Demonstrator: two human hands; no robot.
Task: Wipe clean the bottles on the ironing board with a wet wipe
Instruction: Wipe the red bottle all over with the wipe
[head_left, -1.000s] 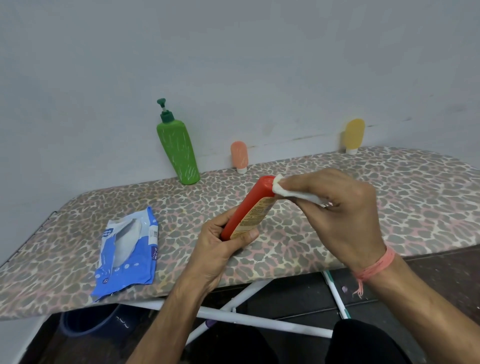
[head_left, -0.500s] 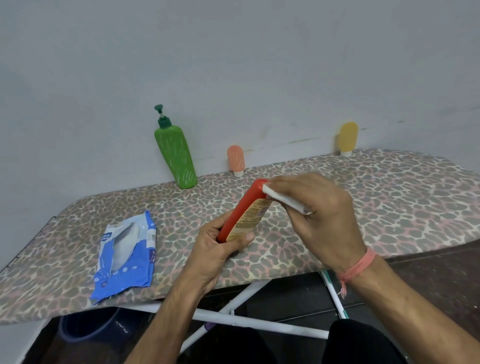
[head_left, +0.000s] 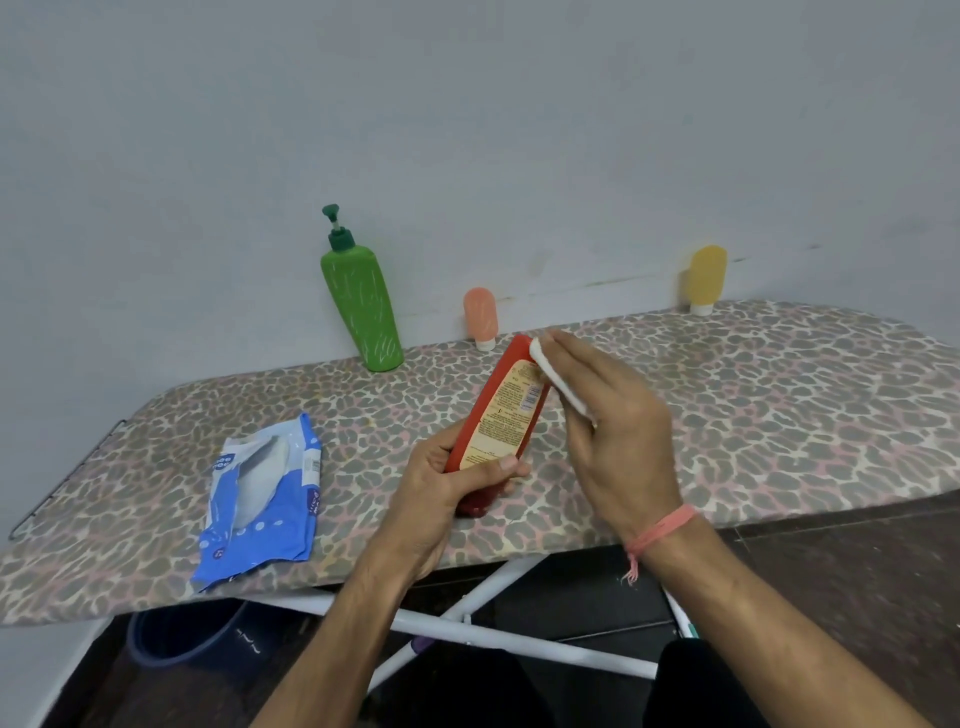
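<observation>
Red bottle wiped above the leopard-print ironing board (head_left: 779, 415)

The left hand (head_left: 441, 499) grips the flat red bottle (head_left: 498, 410) at its lower end, tilted toward 1 o'clock. The right hand (head_left: 613, 431) holds a folded white wet wipe (head_left: 558, 382) against the bottle's upper edge; a second ago it covered the tip. At 9 o'clock, the blue wipes pack (head_left: 260, 493) lies open, a wipe showing.

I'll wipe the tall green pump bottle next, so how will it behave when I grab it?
The green pump bottle stands tall on a narrow base and leans against the wall, so it probably tips easily if nudged. Its body looks like rigid plastic, likely stiff in the grip. How full or heavy it is cannot be told.
</observation>
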